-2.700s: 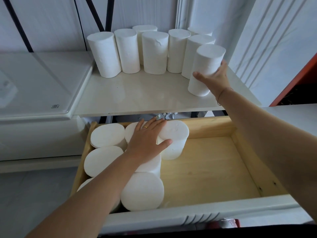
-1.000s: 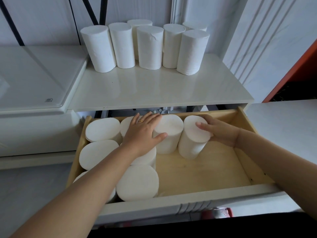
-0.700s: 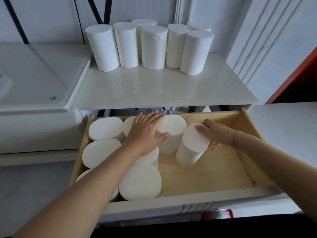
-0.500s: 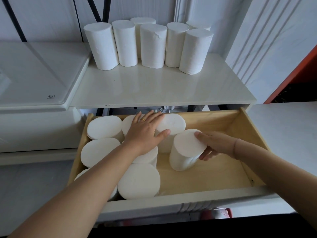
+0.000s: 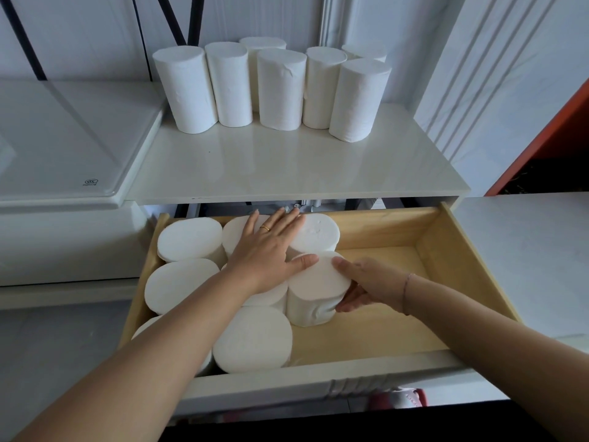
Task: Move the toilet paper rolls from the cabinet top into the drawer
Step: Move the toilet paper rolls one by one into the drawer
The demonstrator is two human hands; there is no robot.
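Observation:
Several white toilet paper rolls (image 5: 280, 90) stand upright at the back of the white cabinet top (image 5: 287, 167). Below it the wooden drawer (image 5: 446, 269) is pulled out, its left half packed with several upright rolls (image 5: 189, 239). My right hand (image 5: 366, 287) grips one roll (image 5: 317, 290) from its right side, thumb over the top edge, and the roll stands against the packed ones. My left hand (image 5: 269, 247) lies flat with straight fingers on the tops of the rolls at the drawer's back, its thumb touching the held roll.
A white glossy appliance lid (image 5: 63, 138) adjoins the cabinet top on the left. A white panelled wall (image 5: 497, 74) rises on the right, with an orange edge (image 5: 541, 135) beyond it. The drawer's right half shows bare wood (image 5: 382, 327).
My right hand took a roll from the cabinet top, brought it down into the drawer and slid it leftward against the packed rolls. My left hand stayed on the rolls.

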